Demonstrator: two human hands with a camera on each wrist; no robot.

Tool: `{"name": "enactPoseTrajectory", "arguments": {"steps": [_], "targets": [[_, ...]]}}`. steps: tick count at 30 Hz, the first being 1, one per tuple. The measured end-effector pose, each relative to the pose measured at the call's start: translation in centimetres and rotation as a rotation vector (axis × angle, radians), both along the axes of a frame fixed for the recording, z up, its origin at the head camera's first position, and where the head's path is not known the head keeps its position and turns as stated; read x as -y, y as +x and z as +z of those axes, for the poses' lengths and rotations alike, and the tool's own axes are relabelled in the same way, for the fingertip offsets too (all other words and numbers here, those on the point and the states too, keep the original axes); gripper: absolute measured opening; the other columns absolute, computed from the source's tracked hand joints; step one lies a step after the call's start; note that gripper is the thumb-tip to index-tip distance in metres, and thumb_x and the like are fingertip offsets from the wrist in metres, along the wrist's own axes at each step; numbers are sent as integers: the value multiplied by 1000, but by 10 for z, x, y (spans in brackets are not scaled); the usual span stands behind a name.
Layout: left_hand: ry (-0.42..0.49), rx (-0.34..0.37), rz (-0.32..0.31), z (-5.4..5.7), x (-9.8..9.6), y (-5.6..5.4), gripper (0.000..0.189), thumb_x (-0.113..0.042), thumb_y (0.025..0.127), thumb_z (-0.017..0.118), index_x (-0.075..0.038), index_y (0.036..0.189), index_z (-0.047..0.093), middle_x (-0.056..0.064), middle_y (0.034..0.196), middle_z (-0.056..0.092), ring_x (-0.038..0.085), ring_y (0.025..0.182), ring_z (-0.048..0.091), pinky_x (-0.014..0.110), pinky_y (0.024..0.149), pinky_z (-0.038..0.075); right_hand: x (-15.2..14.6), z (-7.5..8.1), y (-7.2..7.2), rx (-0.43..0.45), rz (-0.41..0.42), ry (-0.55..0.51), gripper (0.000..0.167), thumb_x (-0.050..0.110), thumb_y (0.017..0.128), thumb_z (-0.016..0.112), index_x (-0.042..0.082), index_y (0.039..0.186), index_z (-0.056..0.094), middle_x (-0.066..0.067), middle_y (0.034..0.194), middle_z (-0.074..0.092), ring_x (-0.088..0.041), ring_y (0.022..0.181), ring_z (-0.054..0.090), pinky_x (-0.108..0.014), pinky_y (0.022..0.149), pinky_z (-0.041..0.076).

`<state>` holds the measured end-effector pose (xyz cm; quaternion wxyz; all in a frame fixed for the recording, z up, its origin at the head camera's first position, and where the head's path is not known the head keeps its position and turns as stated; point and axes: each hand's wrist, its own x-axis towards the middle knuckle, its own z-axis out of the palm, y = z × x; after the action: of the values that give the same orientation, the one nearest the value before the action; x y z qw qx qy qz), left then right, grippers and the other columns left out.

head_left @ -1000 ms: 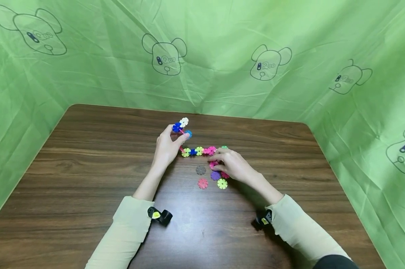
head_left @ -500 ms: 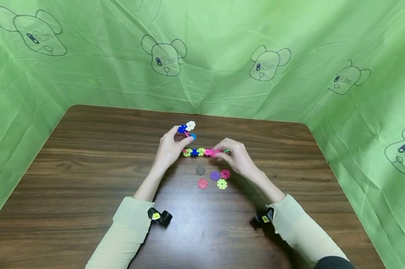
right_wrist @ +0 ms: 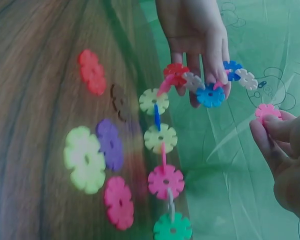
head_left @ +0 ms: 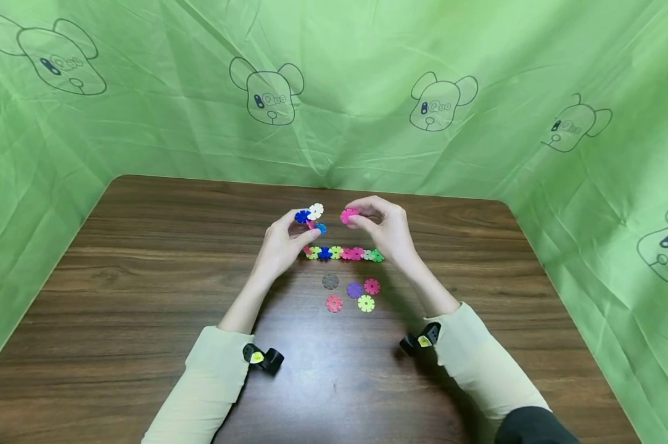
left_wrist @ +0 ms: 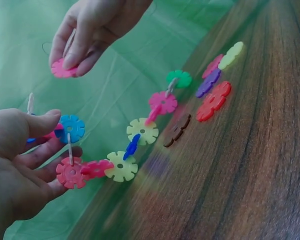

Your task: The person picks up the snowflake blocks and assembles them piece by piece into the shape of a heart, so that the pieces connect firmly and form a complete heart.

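Observation:
A chain of interlocking snowflake discs runs from my left hand down across the table, ending in a green disc. The left thumb and fingers pinch it near a light blue disc. Past the grip, a dark blue disc and a white disc stick up at the chain's upper end. My right hand is raised above the table, thumb and fingers pinching a loose pink disc. That disc is close to the white one but apart from it.
Several loose discs lie on the wooden table nearer the body: grey-brown, purple, dark pink, red and yellow-green. A green cloth hangs around the table's far and side edges.
My right hand picked a pink disc off the table and lifted it up and away, toward the white end disc. The left hand shifted slightly right with the chain.

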<state>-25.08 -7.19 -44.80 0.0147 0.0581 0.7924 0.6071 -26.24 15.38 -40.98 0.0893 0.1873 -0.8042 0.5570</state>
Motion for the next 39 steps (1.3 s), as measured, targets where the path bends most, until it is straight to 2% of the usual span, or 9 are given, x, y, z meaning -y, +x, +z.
{"name": "enactPoseTrajectory", "arguments": {"steps": [6,15,17,21,25,29,34,39], "targets": [[2,3,-20,1,-1,0,43,-17,94,77,-10,133,61,16,123,69,30,120,69,37,104,56,11,3,-4,23,14,-66,18,8,92,77,0,107,75,-19,99,78,-13,84,77,-32,78,64],[-57,-55,-48,4,-2,2,43,-18,94,76,-12,134,61,14,121,71,29,115,70,40,103,56,19,7,-6,1,-34,-20,18,8,92,77,3,109,77,-18,101,79,-16,83,77,-43,80,63],[-73,-67,-50,4,-2,3,42,-19,94,76,-13,133,62,13,121,72,29,113,71,41,102,57,21,9,-6,-1,-50,-3,18,7,92,77,1,109,76,-19,101,78,-23,84,77,-40,80,63],[-106,-81,-52,4,-2,3,40,-21,95,76,-15,132,62,11,121,72,28,112,71,43,101,56,24,12,-6,-9,-60,15,17,3,91,76,-1,107,76,-21,100,78,-36,87,76,-25,79,61],[-144,-90,-48,3,-2,3,38,-24,95,75,-17,131,63,9,120,72,26,113,69,44,103,54,26,13,-5,-26,-52,22,16,6,91,77,3,107,77,-18,101,79,-28,87,77,-21,80,59],[-168,-106,-52,3,-2,3,37,-25,96,75,-16,130,64,8,119,72,26,113,68,45,103,53,26,13,-5,-39,-39,15,16,11,91,78,7,106,78,-14,101,79,-17,86,76,-25,79,61],[-159,-122,-74,2,-2,3,34,-23,97,73,-13,128,63,10,120,71,27,112,68,46,102,54,27,12,-6,-56,-22,22,14,12,91,78,8,104,78,-12,100,80,-14,86,76,-26,81,61],[-144,-142,-95,1,-2,3,34,-28,101,68,-11,129,60,10,121,67,26,109,67,44,101,55,28,10,-7,-60,-1,13,11,9,91,78,5,101,77,-14,98,79,-12,85,76,-27,80,62]]}}
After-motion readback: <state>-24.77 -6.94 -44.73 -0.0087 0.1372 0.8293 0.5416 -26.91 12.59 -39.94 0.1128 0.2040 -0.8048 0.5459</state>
